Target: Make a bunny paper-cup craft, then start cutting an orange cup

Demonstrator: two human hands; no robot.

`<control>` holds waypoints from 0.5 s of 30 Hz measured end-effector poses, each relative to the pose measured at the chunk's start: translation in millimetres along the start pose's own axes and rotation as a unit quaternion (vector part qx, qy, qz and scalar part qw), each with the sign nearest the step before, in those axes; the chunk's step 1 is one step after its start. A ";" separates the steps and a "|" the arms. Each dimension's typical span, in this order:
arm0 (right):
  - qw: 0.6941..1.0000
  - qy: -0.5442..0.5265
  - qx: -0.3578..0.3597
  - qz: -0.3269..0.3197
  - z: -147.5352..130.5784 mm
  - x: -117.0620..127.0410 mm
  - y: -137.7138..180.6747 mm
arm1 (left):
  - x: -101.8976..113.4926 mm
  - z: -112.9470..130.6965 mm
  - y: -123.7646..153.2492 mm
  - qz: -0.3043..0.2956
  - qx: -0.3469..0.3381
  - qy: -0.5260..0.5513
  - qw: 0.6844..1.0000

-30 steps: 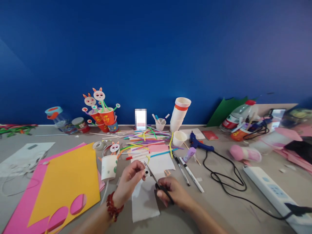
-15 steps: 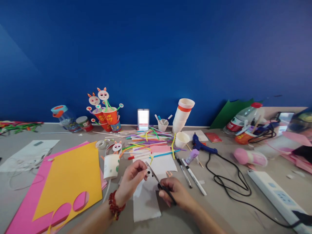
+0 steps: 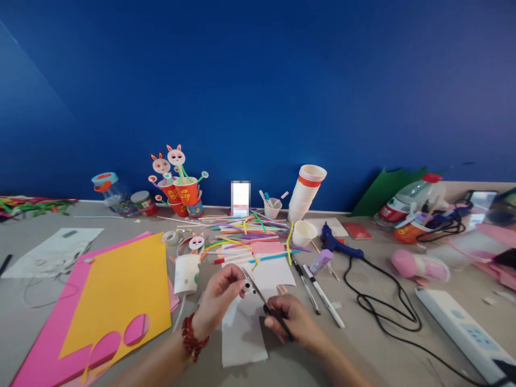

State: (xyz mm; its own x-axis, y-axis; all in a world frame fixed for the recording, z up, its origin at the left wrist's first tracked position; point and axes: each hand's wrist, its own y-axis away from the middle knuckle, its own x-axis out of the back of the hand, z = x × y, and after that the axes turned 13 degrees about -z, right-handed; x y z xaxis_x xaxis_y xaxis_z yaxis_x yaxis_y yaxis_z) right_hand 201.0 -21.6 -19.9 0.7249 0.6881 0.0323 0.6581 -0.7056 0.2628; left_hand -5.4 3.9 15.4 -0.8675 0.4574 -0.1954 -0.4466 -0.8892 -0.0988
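Between the thumb and fingers of my left hand (image 3: 221, 293) is a small white paper piece (image 3: 248, 287) with black dots. My right hand (image 3: 291, 317) is closed around the black handles of a pair of scissors (image 3: 263, 301). Their blades point up and left and meet the edge of the paper piece; whether they are parted I cannot tell. Beneath both hands lies a white paper sheet (image 3: 243, 344). To the left of my left hand a white paper cup (image 3: 187, 273) lies close by, with a rabbit face (image 3: 196, 243) behind it.
Yellow cardboard (image 3: 121, 290) over pink sheets covers the left. Loose coloured sticks (image 3: 250, 228) lie ahead, near a stack of paper cups (image 3: 306, 193). On the right are a blue glue gun (image 3: 341, 244), markers (image 3: 325, 296) and a power strip (image 3: 467, 328) with a black cord.
The whole view has shifted slightly, so the table items sit a little further right. Both hands keep nearly the same pose on the paper piece and the scissors.
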 end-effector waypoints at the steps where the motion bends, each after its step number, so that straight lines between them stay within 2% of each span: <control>1: 1.000 0.000 0.000 0.000 -0.1 0.0 0.1 | -0.1 0.4 -0.1 0.002 -0.001 0.001 1.000; 15: 1.000 0.026 0.004 -0.001 0.8 1.9 -0.2 | -2.2 3.0 -1.3 0.020 -0.003 0.013 1.000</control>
State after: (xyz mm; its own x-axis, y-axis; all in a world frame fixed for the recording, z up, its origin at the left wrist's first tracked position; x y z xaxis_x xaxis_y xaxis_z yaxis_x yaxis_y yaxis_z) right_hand 202.4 -20.3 -20.7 0.7124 0.6970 0.0816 0.6613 -0.7057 0.2544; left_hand -3.5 4.1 18.9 -0.8782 0.4220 -0.2251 -0.4108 -0.9066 -0.0966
